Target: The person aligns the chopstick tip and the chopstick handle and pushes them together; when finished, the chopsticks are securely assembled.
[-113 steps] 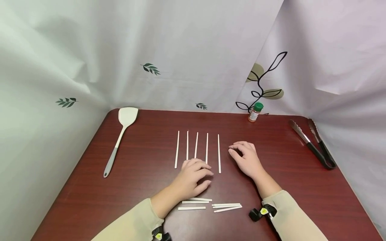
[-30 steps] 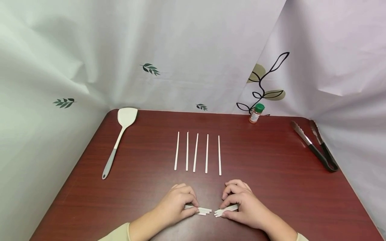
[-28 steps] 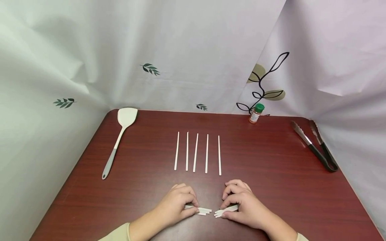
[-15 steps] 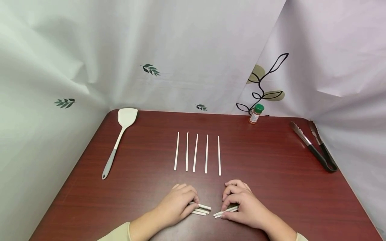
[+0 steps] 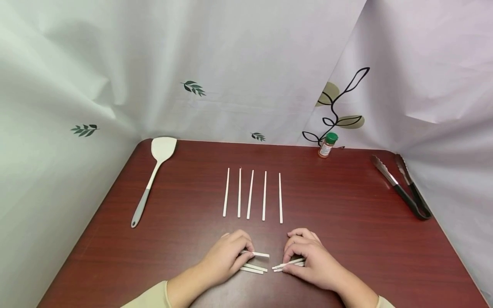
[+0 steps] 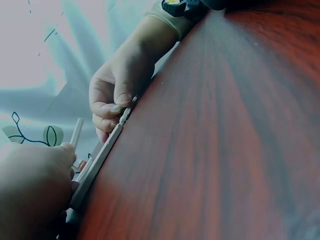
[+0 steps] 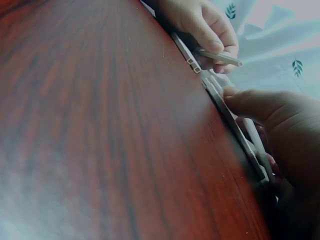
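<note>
Head: we see the left hand [image 5: 228, 255] pinching one white stick [image 5: 261, 255] above the table [image 5: 185, 188], the right hand [image 5: 311, 261] pinching sticks [image 5: 278, 267] lower down. Left wrist: they look light, stiff. Right wrist: we judge mid-length grips safest against snapping.

You're in a small booth-like spot: pale sheets [image 5: 250, 55] hang behind the surface [image 5: 339, 192] and along both its sides, creased and scattered with leaf prints [image 5: 194, 88]. Your surface is reddish wood grain with rounded far corners. The spatula [image 5: 152, 175], tongs [image 5: 404, 196] and green-capped jar [image 5: 325, 148] give you a kitchen note, but the sheets hide the room beyond, so you can't tell home from lab or studio.
</note>
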{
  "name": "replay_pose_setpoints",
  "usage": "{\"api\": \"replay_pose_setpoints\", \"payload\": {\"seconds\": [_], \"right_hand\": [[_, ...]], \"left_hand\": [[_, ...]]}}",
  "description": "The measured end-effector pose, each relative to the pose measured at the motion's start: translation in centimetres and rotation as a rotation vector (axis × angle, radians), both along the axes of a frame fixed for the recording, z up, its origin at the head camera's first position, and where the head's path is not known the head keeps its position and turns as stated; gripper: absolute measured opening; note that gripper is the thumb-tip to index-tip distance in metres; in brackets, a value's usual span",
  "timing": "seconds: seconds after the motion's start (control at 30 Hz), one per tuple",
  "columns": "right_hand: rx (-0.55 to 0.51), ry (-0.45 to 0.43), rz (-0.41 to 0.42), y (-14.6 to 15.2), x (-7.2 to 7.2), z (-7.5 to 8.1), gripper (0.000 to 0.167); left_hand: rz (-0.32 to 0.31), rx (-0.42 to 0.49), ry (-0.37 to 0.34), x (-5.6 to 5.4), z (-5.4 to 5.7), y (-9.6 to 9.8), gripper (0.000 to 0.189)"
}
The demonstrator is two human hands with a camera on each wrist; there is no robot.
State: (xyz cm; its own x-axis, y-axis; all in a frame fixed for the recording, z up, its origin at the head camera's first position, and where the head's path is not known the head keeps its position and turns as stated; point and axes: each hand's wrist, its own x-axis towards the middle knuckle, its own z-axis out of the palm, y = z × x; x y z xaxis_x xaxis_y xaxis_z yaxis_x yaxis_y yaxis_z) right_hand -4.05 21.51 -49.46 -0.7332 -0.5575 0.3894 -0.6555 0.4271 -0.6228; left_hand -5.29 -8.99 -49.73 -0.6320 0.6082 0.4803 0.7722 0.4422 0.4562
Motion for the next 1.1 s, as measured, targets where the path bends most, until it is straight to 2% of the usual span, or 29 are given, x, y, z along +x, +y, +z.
{"api": "replay_pose_setpoints", "payload": {"seconds": [0.27,0.47,0.6,0.83,1.1], "right_hand": [[-0.062,0.056,-0.04,-0.3,-0.3,0.1,0.03],[-0.082,0.178,0.014,-0.5,-0.7,-0.1,0.031],[-0.119,0.215,0.038,-0.6,-0.9,-0.3,0.033],[-0.187,0.245,0.059,-0.7,-1.3,-0.8,0.035],[-0.19,0.231,0.041,-0.7,-1.1,-0.9,0.034]], "left_hand": [[0.035,-0.007,0.004,-0.2,0.0,0.1,0.01],[0.072,-0.068,-0.007,-0.4,0.2,0.4,0.01],[0.071,-0.087,0.011,-0.4,0.2,0.7,0.011],[0.06,-0.065,0.036,-0.5,0.2,2.0,0.012],[0.064,-0.055,0.045,-0.3,0.0,2.4,0.013]]}}
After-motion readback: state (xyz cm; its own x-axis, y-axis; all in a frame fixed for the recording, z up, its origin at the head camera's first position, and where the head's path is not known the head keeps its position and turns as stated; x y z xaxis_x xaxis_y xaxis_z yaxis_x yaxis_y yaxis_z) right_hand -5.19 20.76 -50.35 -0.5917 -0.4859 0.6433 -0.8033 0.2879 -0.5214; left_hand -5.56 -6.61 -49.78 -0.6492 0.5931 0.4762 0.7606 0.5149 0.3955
